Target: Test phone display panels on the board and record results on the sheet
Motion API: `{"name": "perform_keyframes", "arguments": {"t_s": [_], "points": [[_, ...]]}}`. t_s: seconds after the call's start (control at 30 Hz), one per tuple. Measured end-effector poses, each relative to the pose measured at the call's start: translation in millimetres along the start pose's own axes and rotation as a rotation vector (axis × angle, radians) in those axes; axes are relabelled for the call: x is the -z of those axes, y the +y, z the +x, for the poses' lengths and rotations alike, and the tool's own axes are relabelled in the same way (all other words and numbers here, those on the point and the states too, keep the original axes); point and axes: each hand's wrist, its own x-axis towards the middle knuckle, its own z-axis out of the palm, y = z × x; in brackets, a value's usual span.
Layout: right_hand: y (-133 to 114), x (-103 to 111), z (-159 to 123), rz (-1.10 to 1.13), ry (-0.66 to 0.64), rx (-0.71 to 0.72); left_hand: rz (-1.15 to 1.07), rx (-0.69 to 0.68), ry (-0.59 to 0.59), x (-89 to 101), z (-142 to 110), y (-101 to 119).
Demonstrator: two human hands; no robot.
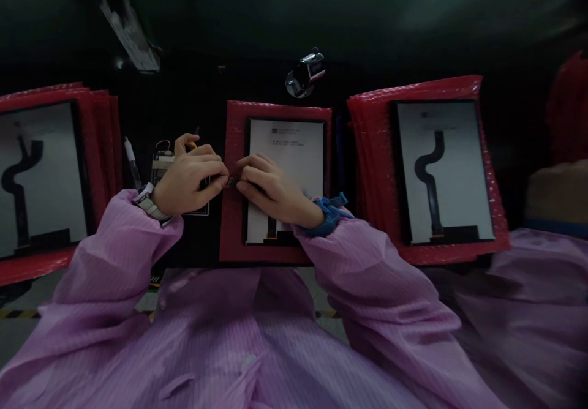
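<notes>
Pinching a small dark connector tab (232, 182) between their fingertips, the left hand (188, 179) and right hand (271, 190) meet at the left edge of a white rectangular display panel (294, 158), which lies on a red padded tray (234, 225) in the middle of the dark bench; similar panels on red trays (459, 253) sit to either side.

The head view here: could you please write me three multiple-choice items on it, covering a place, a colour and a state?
1. Where does the right hand rest?
A. on the middle panel
B. on the right-hand panel
C. on the sleeve

2. What colour is the padding under the panels?
A. blue
B. red
C. white

3. How do the two hands stand?
A. far apart
B. fingertips meeting at a small dark part
C. flat, palms up

A: it lies on that panel.
B: red wrap frames each panel.
B: left hand and right pinch together there.
</notes>
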Motion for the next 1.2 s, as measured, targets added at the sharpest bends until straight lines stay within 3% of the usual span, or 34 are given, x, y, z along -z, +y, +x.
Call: {"name": "perform_keyframes", "arguments": {"t_s": [0.2, 1.2], "points": [[0.3, 0.6, -0.5, -0.003, 0.020, 0.041, 0.003, 0.011, -0.013, 0.6, 0.5, 0.6], [0.7, 3.1, 0.3, 0.058, -0.032, -0.033, -0.028, 0.026, 0.020, -3.5, -0.7, -1.9]]}}
